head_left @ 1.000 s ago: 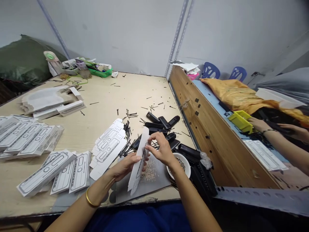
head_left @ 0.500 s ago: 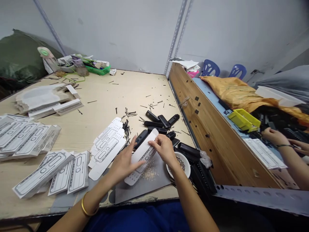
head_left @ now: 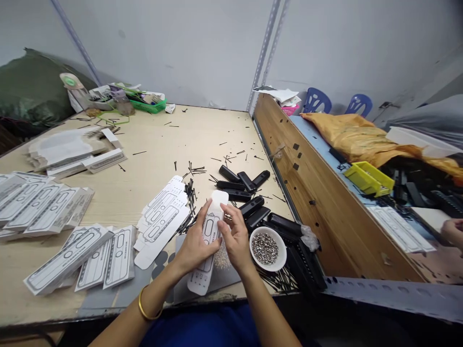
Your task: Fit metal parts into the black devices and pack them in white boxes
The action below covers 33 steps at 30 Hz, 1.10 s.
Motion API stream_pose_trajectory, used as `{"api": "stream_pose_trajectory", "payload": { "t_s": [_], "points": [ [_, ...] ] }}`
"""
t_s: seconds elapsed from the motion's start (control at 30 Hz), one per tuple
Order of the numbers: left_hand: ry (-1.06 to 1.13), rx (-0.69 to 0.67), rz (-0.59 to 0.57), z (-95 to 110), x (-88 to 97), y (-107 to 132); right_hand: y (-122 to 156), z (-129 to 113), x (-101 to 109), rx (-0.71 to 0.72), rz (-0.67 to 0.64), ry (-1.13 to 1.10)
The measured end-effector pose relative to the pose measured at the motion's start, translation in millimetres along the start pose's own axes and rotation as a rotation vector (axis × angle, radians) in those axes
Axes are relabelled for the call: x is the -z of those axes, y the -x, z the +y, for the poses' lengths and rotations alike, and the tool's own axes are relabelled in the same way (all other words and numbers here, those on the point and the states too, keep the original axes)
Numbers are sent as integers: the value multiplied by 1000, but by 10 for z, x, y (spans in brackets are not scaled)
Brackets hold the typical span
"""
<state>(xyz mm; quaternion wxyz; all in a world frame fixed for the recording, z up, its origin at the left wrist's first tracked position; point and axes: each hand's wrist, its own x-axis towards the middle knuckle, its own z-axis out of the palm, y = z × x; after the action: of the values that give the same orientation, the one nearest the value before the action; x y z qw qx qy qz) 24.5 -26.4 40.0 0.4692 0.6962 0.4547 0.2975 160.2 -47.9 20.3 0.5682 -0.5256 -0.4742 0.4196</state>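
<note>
Both of my hands hold one long white printed cardboard sleeve (head_left: 209, 230) upright over the table's front edge. My left hand (head_left: 195, 243) wraps it from the left with the thumb on its face. My right hand (head_left: 235, 238) grips its right side, fingers closed on it. Under the sleeve lies a grey sheet (head_left: 217, 277) with a small heap of pale bits. A white bowl of small metal balls (head_left: 265, 248) stands just right of my right hand. Black plastic cases (head_left: 249, 202) lie behind it.
Flat white sleeves (head_left: 161, 224) lie stacked left of my hands, with more of them (head_left: 39, 207) at the far left. Thin black pins (head_left: 190, 190) are scattered over the wooden table. A wooden divider (head_left: 307, 193) rises on the right; another person's hand (head_left: 452, 231) shows at the right edge.
The sleeve went from upright on edge, to laid flat and slanted, to upright with its printed face toward me. My right hand came closer, uncovering the bowl. The other person's hands drew back right.
</note>
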Motion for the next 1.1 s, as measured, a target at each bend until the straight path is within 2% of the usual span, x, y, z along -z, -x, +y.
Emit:
{"api": "stream_pose_trajectory", "payload": {
  "t_s": [0.1,0.17,0.27,0.43,0.5,0.6,0.67,0.87,0.97,1.1],
  "points": [
    [-17,-41,32,-35,-58,18,43,51,-87,-42,-4,-3],
    [-22,7,54,-82,-105,35,40,97,-114,-85,32,3],
    [20,72,17,-143,-155,60,26,166,-120,-139,80,7],
    [163,95,-22,-177,-138,68,40,155,-127,-140,158,-256],
    [185,110,-31,-177,-110,67,44,110,-117,-138,105,-292],
    [168,140,-54,-161,-79,72,17,54,-78,-104,12,-234],
    [147,157,-79,-140,-75,78,-27,45,-53,-106,12,-219],
    [187,167,-59,-134,-73,75,-126,100,-71,-266,63,-312],
    [237,160,-77,-177,-76,73,-29,115,-110,-245,64,-293],
    [166,229,-92,-202,-94,108,186,119,-118,-184,-20,-265]
  ]
}}
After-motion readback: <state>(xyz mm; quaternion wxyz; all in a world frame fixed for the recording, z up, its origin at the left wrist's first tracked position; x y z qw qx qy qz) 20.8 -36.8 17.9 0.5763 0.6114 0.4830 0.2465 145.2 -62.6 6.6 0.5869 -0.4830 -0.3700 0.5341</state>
